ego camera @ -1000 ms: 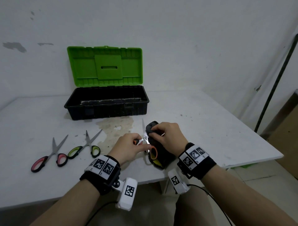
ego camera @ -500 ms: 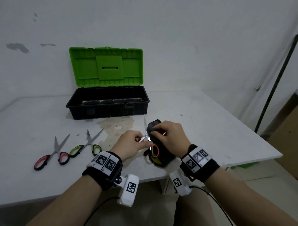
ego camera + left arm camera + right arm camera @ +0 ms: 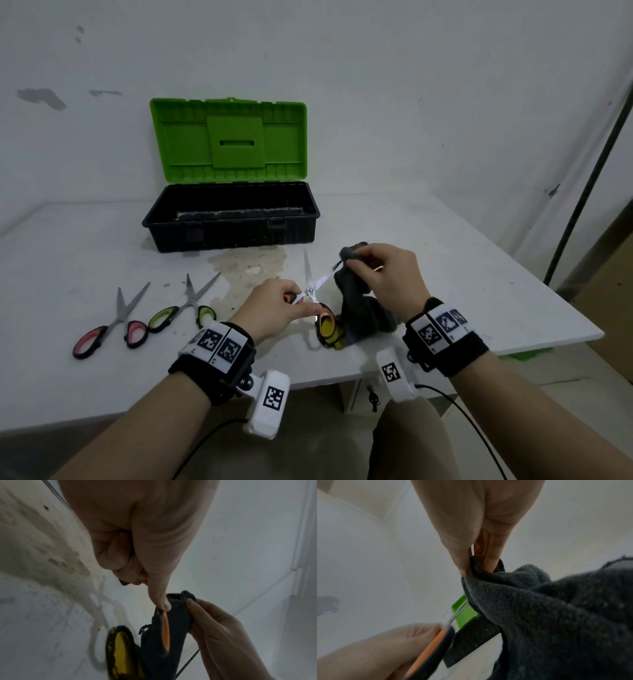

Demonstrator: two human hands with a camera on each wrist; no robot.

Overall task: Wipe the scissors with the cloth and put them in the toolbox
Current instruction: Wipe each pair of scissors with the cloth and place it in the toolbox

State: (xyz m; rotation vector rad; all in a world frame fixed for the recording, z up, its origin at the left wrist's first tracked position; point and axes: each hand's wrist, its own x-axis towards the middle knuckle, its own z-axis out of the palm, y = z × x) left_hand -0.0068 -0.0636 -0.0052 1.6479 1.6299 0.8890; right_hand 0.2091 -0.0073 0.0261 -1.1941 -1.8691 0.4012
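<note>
My left hand grips the orange handles of a pair of scissors held just above the table; the blades are spread, one pointing away, one to the right. My right hand pinches a dark grey cloth around the tip of the right blade, and the rest of the cloth hangs to the table. The right wrist view shows thumb and fingers squeezing the cloth over the blade. In the left wrist view the orange handle lies against the cloth. The open toolbox stands behind.
Yellow-handled scissors lie partly under the cloth. Pink-handled scissors and green-handled scissors lie at the left. The toolbox's green lid stands upright against the wall. A stain marks the table, whose front edge is near my wrists.
My right hand has slid the cloth along the blade from near the pivot out to the tip, up and to the right. The left hand kept hold of the handles.
</note>
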